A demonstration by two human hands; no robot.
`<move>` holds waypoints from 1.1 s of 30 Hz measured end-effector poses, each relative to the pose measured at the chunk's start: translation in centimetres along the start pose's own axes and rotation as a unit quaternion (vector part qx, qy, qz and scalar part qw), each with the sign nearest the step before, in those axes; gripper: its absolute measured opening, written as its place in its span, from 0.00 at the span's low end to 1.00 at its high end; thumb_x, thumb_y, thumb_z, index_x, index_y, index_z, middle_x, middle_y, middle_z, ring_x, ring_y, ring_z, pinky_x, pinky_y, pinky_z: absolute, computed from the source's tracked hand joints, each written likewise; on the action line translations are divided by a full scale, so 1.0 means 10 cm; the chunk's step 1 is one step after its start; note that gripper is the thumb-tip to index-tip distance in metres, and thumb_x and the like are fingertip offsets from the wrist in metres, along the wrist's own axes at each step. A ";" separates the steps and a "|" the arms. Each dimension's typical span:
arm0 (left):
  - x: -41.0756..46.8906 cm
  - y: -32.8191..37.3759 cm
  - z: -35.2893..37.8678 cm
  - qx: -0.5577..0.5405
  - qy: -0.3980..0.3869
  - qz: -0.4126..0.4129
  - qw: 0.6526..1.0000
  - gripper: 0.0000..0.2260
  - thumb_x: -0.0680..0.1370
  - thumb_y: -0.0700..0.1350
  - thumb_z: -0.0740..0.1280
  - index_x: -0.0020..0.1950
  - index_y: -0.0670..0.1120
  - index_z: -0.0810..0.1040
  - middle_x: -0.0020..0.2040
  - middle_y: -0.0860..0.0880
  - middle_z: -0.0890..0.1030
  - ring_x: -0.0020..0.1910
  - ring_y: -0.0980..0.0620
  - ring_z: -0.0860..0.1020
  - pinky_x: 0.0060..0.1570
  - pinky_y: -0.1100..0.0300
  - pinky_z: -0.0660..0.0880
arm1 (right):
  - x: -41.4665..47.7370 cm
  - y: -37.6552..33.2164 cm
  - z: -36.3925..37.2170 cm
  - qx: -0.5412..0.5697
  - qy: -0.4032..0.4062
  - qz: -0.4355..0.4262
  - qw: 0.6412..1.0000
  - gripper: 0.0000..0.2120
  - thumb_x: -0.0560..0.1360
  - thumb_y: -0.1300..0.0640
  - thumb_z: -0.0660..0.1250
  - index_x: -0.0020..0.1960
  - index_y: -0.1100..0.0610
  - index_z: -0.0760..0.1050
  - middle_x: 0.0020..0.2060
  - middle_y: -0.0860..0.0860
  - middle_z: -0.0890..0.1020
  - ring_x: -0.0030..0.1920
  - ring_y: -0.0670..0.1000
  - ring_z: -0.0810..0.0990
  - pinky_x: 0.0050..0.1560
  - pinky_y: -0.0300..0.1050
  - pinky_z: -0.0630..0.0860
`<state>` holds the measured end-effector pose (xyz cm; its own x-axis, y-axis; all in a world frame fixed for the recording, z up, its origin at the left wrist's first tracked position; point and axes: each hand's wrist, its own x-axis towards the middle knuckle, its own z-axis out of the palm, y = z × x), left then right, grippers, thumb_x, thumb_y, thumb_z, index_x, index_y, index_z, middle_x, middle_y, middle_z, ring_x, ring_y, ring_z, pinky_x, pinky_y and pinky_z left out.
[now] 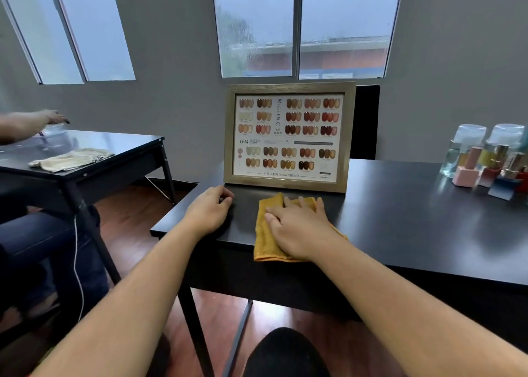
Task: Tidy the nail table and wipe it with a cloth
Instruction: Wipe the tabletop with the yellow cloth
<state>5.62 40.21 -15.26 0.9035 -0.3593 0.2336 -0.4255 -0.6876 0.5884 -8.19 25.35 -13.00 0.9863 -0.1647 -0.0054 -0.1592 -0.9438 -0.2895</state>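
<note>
While the right hand [297, 228] lies flat with fingers spread, pressing the folded mustard-yellow cloth [264, 239] onto the glossy black table [400, 219] at its front edge, the left hand [210, 211] rests near the left edge, loosely curled and holding nothing, likely bracing. The wood-framed nail colour chart [288, 136] stands just behind the cloth. The cluster of polish bottles [485, 162] sits at the right edge, presumably grouped to free wiping space.
</note>
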 end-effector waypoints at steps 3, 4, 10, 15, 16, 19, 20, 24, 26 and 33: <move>0.00 -0.02 0.01 0.043 -0.002 0.005 0.999 0.08 0.79 0.49 0.59 0.55 0.51 0.75 0.58 0.49 0.75 0.60 0.49 0.73 0.61 0.50 0.69 | 0.04 0.02 0.11 -0.057 -0.015 -0.001 0.998 0.29 0.77 0.35 0.42 0.76 0.40 0.48 0.78 0.52 0.47 0.77 0.60 0.43 0.73 0.64 0.37; 0.00 -0.02 0.02 0.060 -0.001 0.006 0.998 0.09 0.79 0.50 0.59 0.55 0.52 0.75 0.58 0.49 0.75 0.60 0.49 0.72 0.61 0.49 0.68 | 0.04 0.01 0.15 -0.067 -0.017 0.001 0.998 0.31 0.75 0.32 0.42 0.76 0.40 0.46 0.78 0.53 0.45 0.77 0.60 0.42 0.73 0.65 0.37; 0.01 0.00 0.05 0.112 0.006 0.005 0.994 0.11 0.78 0.52 0.58 0.58 0.53 0.73 0.62 0.50 0.73 0.63 0.49 0.70 0.62 0.49 0.67 | 0.03 0.01 0.15 -0.100 -0.021 -0.028 0.994 0.33 0.78 0.36 0.42 0.78 0.48 0.41 0.78 0.58 0.44 0.77 0.61 0.42 0.75 0.57 0.39; -0.01 -0.01 0.05 0.127 0.002 0.009 0.992 0.12 0.78 0.54 0.58 0.59 0.54 0.72 0.62 0.50 0.73 0.64 0.49 0.70 0.60 0.50 0.66 | -0.08 0.11 0.13 -0.089 -0.013 -0.073 0.993 0.28 0.81 0.47 0.43 0.78 0.56 0.44 0.78 0.56 0.45 0.77 0.56 0.45 0.77 0.52 0.43; -0.01 -0.01 0.05 0.128 0.001 0.010 0.992 0.12 0.78 0.54 0.58 0.59 0.54 0.72 0.62 0.51 0.72 0.64 0.50 0.70 0.60 0.51 0.66 | -0.09 0.16 0.11 -0.085 -0.012 -0.068 0.994 0.28 0.82 0.47 0.43 0.78 0.56 0.44 0.78 0.56 0.45 0.77 0.56 0.45 0.77 0.51 0.44; -0.01 -0.01 0.06 0.129 -0.002 0.012 0.992 0.12 0.79 0.54 0.57 0.60 0.54 0.72 0.63 0.51 0.72 0.64 0.50 0.70 0.60 0.51 0.65 | -0.08 0.23 0.10 -0.081 -0.013 -0.034 0.996 0.28 0.81 0.47 0.43 0.78 0.57 0.43 0.78 0.56 0.45 0.77 0.56 0.45 0.76 0.52 0.44; -0.01 -0.01 0.06 0.128 -0.001 0.012 0.992 0.12 0.79 0.53 0.57 0.60 0.54 0.72 0.63 0.51 0.72 0.64 0.49 0.70 0.61 0.51 0.65 | -0.05 0.22 0.10 -0.081 -0.014 -0.020 0.996 0.29 0.81 0.46 0.43 0.78 0.57 0.43 0.78 0.56 0.45 0.77 0.57 0.45 0.76 0.52 0.44; -0.01 0.01 0.04 0.099 -0.005 0.002 0.995 0.12 0.80 0.49 0.55 0.60 0.51 0.72 0.64 0.49 0.72 0.64 0.49 0.70 0.63 0.50 0.65 | 0.14 0.02 0.13 -0.080 -0.031 0.003 0.996 0.30 0.80 0.44 0.42 0.78 0.57 0.42 0.78 0.58 0.44 0.77 0.59 0.44 0.76 0.55 0.43; -0.01 0.01 0.02 0.050 0.002 -0.013 0.999 0.11 0.80 0.47 0.55 0.60 0.49 0.73 0.64 0.48 0.74 0.64 0.48 0.71 0.64 0.50 0.66 | 0.22 -0.14 0.16 -0.082 -0.037 -0.018 0.996 0.30 0.80 0.44 0.43 0.78 0.57 0.43 0.78 0.58 0.43 0.77 0.60 0.44 0.76 0.56 0.42; -0.01 -0.02 0.00 -0.062 0.022 -0.058 0.996 0.10 0.80 0.46 0.55 0.57 0.49 0.74 0.58 0.47 0.78 0.59 0.47 0.74 0.61 0.51 0.69 | 0.15 -0.28 0.19 -0.072 -0.032 -0.170 0.982 0.25 0.82 0.50 0.48 0.77 0.56 0.50 0.78 0.54 0.47 0.77 0.54 0.48 0.76 0.52 0.47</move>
<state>5.66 40.43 -15.40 0.9490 -0.2512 0.1908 -0.3105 -0.6381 0.7046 -6.23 28.30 -14.01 0.9834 0.1816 0.0062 0.1805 -0.9727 -0.1460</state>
